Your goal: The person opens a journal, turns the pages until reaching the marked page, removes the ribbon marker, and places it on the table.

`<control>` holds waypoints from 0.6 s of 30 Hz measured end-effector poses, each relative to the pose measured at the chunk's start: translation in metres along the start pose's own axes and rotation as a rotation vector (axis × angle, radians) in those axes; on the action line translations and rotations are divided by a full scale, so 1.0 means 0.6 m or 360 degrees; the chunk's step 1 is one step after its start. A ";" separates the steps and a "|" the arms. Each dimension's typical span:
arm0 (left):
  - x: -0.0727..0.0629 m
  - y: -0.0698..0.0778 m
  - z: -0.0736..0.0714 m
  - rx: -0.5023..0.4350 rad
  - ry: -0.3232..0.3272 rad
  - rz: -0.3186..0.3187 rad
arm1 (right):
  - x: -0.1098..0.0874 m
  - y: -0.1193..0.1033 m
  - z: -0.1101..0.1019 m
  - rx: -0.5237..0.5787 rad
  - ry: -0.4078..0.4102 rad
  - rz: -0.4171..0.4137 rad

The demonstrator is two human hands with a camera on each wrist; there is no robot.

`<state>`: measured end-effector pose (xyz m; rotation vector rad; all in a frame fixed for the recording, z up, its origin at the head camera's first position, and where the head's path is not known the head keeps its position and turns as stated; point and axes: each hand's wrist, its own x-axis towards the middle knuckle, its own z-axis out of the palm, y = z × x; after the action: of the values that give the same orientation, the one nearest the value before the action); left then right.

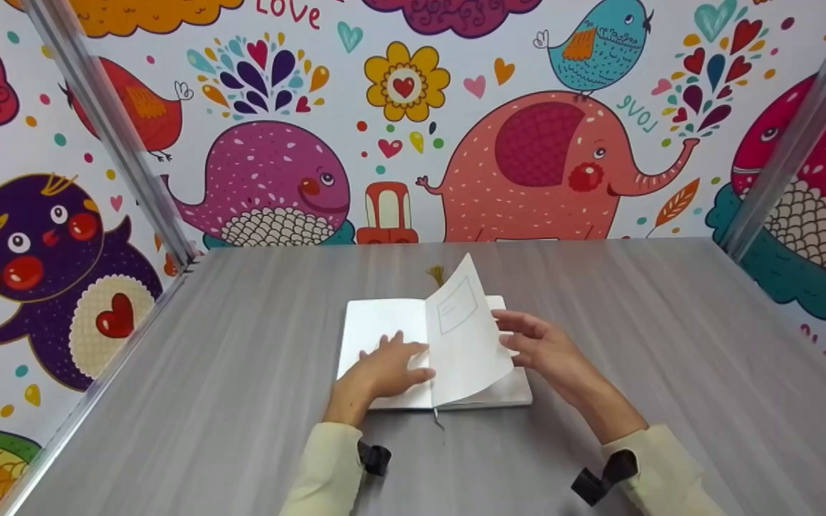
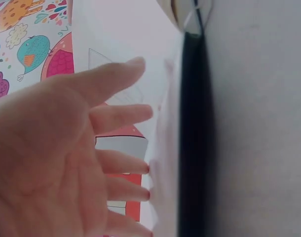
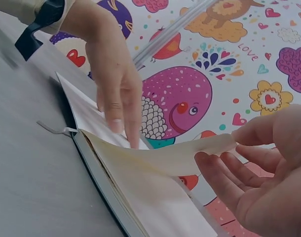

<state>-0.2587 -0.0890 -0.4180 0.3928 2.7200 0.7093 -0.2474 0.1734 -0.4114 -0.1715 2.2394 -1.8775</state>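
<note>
An open notebook [image 1: 377,313] with white pages and a dark cover lies flat on the table. One raised page [image 1: 467,365] curves up from the spine and bears a faint pencil-drawn rectangle. At its outer edge, my right hand [image 1: 549,351] pinches this page between thumb and fingers, as the right wrist view shows. My left hand [image 1: 383,369] rests on the left-hand page with fingers extended, thumb and index close to the spine. Seen from the left wrist, the left hand's fingers [image 2: 121,160] are straight and spread, their tips at the paper.
The grey wood-grain table [image 1: 241,337] surrounds the notebook. A thin ribbon bookmark [image 1: 439,421] sticks out at the spine's near end, and a small tassel [image 1: 436,274] shows beyond the far end. Cartoon-printed walls with metal posts [image 1: 108,129] enclose the table's back and sides.
</note>
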 end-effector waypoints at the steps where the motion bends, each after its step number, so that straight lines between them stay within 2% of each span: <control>1: -0.001 -0.002 -0.003 -0.0023 0.0021 0.0015 | -0.001 -0.002 0.004 -0.0005 -0.0005 -0.0006; 8: 0.003 -0.020 -0.022 -0.0181 0.0202 0.0162 | -0.016 -0.014 0.029 -0.0148 -0.0121 -0.0181; 14: -0.002 -0.036 -0.038 -0.0338 0.0352 0.0122 | -0.026 -0.017 0.048 -0.0283 -0.0210 -0.0321; 18: -0.006 -0.042 -0.049 -0.0468 0.0403 0.0140 | -0.029 -0.013 0.061 -0.0382 -0.0296 -0.0404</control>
<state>-0.2702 -0.1240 -0.4055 0.3750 2.7781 1.2401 -0.2221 0.1411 -0.4079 -0.6693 2.3955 -1.6159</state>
